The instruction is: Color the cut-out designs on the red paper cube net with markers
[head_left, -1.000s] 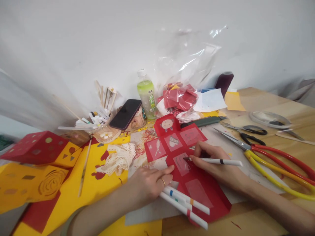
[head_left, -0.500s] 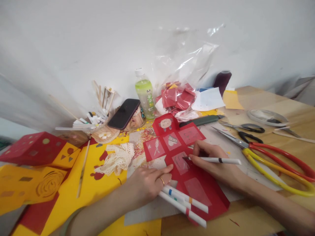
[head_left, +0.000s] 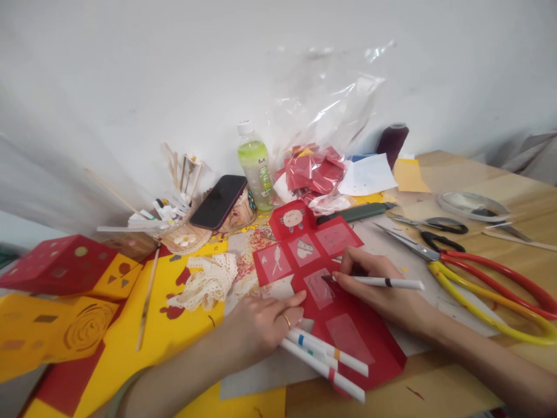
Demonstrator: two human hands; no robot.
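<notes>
A red paper cutout (head_left: 369, 325) with several translucent panels lies in front of me, drawings showing on some of them. My right hand (head_left: 369, 281) pinches a white marker (head_left: 391, 283) with a black band, its dark tip at the panel (head_left: 322, 287) near the cutout's middle. My left hand (head_left: 265, 325), wearing a ring, is closed around several white markers (head_left: 328, 366) with coloured bands, their ends pointing to the lower right. The fingers of that hand rest against the cutout's left edge.
Large scissors (head_left: 491, 278) with red and yellow handles lie to the right, smaller black scissors (head_left: 439, 226) behind them. A green-drink bottle (head_left: 255, 165), a phone (head_left: 219, 202) and a clear bag (head_left: 317, 168) of scraps stand along the wall. Lace (head_left: 209, 281) and decorated boxes (head_left: 56, 264) are left.
Almost nothing differs. The marker in my right hand has tilted very slightly, its rear end shifting a little left; my left hand stays in place.
</notes>
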